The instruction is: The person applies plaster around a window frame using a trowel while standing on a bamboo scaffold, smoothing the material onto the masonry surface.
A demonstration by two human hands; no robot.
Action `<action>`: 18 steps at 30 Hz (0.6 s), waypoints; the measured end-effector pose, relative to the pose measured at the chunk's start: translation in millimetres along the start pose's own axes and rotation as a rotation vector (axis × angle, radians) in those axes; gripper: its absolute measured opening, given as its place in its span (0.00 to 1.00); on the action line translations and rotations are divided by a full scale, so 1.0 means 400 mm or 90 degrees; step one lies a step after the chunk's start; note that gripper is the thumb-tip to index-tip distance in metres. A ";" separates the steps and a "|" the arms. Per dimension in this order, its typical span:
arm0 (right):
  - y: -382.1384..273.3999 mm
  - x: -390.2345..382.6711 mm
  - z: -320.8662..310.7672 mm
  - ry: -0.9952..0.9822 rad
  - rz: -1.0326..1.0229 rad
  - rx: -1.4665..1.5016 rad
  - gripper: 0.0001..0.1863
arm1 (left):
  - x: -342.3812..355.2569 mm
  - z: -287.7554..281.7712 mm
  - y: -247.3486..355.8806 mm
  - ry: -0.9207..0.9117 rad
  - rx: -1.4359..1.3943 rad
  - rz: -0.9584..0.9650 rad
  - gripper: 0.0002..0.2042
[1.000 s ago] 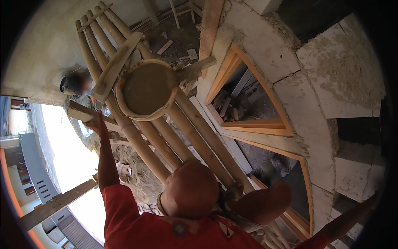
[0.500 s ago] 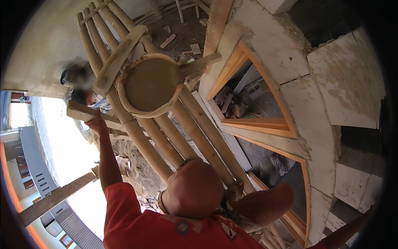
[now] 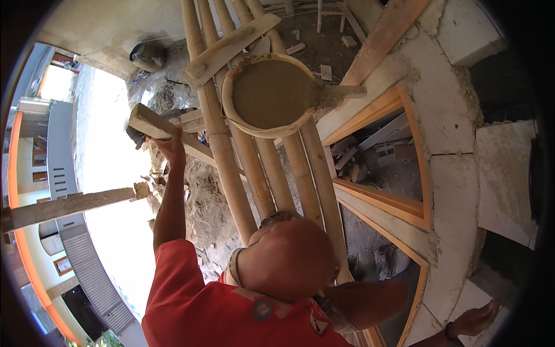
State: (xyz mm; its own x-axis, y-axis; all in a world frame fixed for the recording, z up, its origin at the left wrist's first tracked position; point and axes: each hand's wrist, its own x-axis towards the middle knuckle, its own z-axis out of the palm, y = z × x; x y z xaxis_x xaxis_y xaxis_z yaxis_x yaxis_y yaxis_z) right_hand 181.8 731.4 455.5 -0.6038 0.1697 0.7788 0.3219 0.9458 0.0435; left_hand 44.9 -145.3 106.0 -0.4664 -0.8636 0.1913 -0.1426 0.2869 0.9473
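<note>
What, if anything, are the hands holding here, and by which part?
The left hand grips the wooden beam along its lower edge, near its left end. The right hand looks open, with nothing visible in it.

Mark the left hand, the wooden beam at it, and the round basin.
Left hand (image 3: pixel 171 148): head view, middle of the hand.
Wooden beam (image 3: pixel 154 125): head view, on its face near the picture-left end.
Round basin (image 3: pixel 227 96): head view, picture-left side of the rim.

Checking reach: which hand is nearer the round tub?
Left. The left hand grips a wooden beam left of the tub; the right hand is much farther off, right of it.
</note>
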 end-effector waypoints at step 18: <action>-0.403 -0.273 0.387 -0.842 -0.181 0.274 0.22 | -0.221 -0.087 0.069 -0.037 0.105 0.057 0.41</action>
State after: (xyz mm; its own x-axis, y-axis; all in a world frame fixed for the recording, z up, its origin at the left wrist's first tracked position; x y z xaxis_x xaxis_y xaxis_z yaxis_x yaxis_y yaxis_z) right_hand 82.9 603.3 266.6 -0.9130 -0.1345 -0.3852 -0.0226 0.9594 -0.2812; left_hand 112.4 -75.6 124.1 -0.5332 -0.8074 0.2527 -0.2373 0.4295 0.8714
